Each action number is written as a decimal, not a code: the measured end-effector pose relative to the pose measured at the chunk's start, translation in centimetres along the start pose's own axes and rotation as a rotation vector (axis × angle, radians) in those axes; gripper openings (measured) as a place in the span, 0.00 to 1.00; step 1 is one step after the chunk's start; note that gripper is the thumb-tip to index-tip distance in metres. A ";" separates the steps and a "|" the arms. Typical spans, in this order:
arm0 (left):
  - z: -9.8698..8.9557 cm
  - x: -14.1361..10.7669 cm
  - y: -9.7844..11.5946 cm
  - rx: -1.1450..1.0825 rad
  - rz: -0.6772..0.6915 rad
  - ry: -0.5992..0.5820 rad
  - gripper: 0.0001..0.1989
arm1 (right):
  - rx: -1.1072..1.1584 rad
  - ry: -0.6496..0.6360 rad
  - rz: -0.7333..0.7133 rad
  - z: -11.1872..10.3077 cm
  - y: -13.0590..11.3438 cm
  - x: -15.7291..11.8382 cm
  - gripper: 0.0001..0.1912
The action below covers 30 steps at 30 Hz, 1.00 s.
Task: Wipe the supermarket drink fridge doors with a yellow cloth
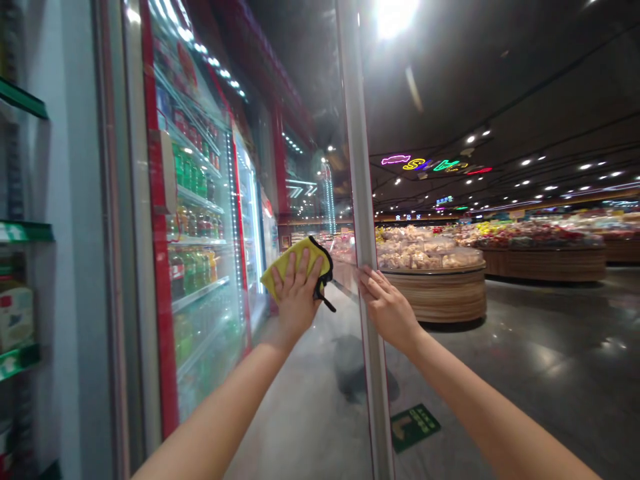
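My left hand presses a yellow cloth with a black edge and a black loop against a clear glass door panel. Its fingers lie slightly spread over the cloth. To the right, my right hand is closed around the door's upright metal frame, its fingertips wrapped over the near edge. The thumb of that hand is mostly hidden.
Behind the glass at left, a red-framed drinks fridge holds rows of bottles. Shelves stand at the far left. Wood-sided display bins heaped with goods are beyond the door. A green floor sticker lies near the frame.
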State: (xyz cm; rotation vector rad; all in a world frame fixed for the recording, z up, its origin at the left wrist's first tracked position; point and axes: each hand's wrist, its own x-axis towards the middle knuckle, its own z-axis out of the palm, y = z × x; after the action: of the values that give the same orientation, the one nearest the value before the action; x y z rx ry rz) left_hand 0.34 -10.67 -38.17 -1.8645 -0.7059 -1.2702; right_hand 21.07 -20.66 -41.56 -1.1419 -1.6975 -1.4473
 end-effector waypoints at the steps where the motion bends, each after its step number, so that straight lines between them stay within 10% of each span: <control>1: 0.1 -0.7 0.1 -0.005 0.050 -0.017 0.38 | -0.001 -0.004 0.003 0.4 -0.1 0.2 0.25; 5: -0.3 -1.2 -0.7 -0.024 0.217 -0.076 0.36 | -0.021 -0.017 0.030 1.4 -0.4 0.3 0.28; 12: -1.3 -1.9 -4.0 0.019 -0.103 0.041 0.33 | -0.042 0.005 0.110 1.8 -1.3 -0.3 0.29; 20: -1.5 -3.9 -3.6 0.007 0.102 -0.134 0.34 | 0.018 0.027 0.108 3.2 -5.7 2.5 0.30; 24: -2.0 -2.3 -5.7 -0.005 -0.060 -0.059 0.33 | 0.038 -0.064 0.161 3.7 -6.9 3.5 0.28; 30: -1.5 -7.1 -6.2 0.027 -0.151 -0.056 0.34 | 0.016 -0.037 0.147 4.1 -7.1 3.0 0.31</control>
State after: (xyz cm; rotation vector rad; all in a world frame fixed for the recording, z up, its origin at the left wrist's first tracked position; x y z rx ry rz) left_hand -7.81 -8.61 -42.76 -1.8593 -0.9040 -1.2999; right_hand 13.68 -16.23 -42.87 -1.2638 -1.6106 -1.3283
